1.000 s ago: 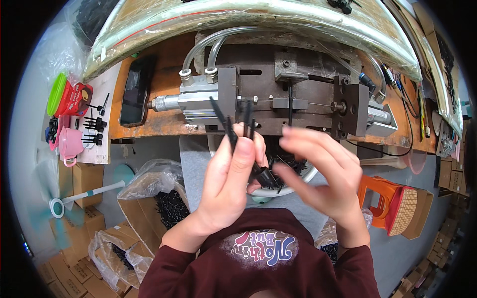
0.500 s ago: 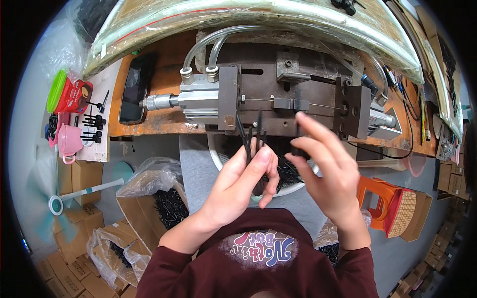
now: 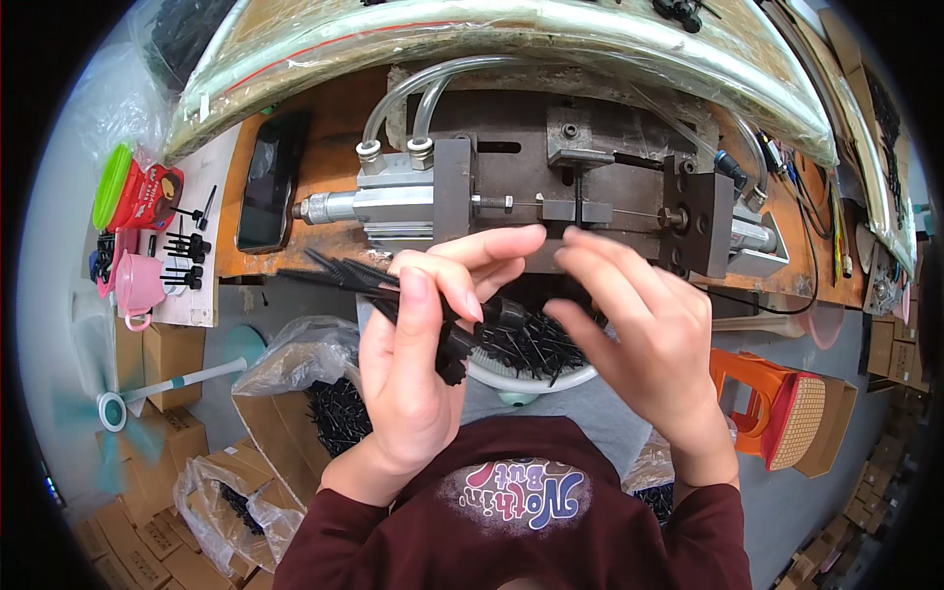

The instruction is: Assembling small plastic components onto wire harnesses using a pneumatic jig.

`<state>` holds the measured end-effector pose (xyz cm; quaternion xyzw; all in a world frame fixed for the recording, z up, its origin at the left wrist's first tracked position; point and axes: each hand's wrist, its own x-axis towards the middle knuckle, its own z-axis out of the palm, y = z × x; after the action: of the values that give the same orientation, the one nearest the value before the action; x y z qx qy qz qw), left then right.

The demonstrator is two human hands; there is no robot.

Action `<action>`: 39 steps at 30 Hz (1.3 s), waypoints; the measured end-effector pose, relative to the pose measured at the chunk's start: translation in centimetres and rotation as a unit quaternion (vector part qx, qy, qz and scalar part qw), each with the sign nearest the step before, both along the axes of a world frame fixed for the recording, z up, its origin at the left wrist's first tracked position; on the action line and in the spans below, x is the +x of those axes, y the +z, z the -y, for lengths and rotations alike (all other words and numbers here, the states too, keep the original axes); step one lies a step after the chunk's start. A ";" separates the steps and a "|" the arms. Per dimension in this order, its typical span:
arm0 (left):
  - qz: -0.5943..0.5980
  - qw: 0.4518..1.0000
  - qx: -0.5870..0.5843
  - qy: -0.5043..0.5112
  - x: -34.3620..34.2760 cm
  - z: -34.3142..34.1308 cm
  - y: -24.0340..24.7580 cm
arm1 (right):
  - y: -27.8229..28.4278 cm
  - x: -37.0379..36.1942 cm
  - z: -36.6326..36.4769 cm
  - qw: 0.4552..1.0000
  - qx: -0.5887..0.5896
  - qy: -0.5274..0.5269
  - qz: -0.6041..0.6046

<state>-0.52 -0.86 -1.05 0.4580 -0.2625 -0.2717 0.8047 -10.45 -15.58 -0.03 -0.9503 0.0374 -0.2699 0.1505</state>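
A bundle of thin black brush wands (image 3: 344,275) is gripped in my left hand (image 3: 418,334), bristle ends pointing left, darker thick ends below the palm. My left index finger stretches toward the metal clamping jig (image 3: 511,221). In the jig's small middle block (image 3: 560,210) a slim black wand (image 3: 578,192) stands across the thin rod. My right hand (image 3: 639,324) is just in front of that block, fingers stretched and apart, slightly blurred, with nothing visible between them. Beneath both hands, a white basin (image 3: 590,376) in my lap is heaped with black wands (image 3: 531,344).
Left of the jig lie a black phone (image 3: 270,177) and a board (image 3: 211,265) with several black pieces, beside a pink cup (image 3: 140,285). Cardboard boxes (image 3: 265,423), a turning fan (image 3: 113,411) and an orange stool (image 3: 747,393) surround me. Plastic-wrapped panels (image 3: 511,34) overhang the bench.
My left hand has moved left and turned, swinging its wands from upright to pointing left. A black wand now sits in the jig's block; my right fingers have come off it. The left-side clamp rod reaches further in.
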 end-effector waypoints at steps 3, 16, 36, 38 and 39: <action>-0.041 0.998 0.016 -0.053 -0.5 0.3 0.4 | 0.6 -0.9 -0.9 0.984 0.069 0.137 0.092; 0.063 0.987 0.135 -0.063 -0.8 -0.5 0.4 | -2.4 -0.8 -0.2 0.997 0.062 -0.034 0.043; -0.035 0.976 0.010 -0.213 -0.4 0.8 0.5 | 1.3 -1.0 -0.8 0.980 0.053 0.165 0.100; -0.052 0.970 0.015 -0.235 -0.4 0.9 0.6 | 1.2 -1.0 -1.0 0.980 0.047 0.146 0.124; -0.064 0.967 0.020 -0.246 -0.4 0.9 0.5 | 1.1 -1.1 -1.0 0.981 0.039 0.146 0.122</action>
<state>-0.90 -1.74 -0.53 0.3769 -0.3099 -0.4949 0.7190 -11.51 -14.60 1.08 -0.8990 -0.1096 -0.3570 0.2289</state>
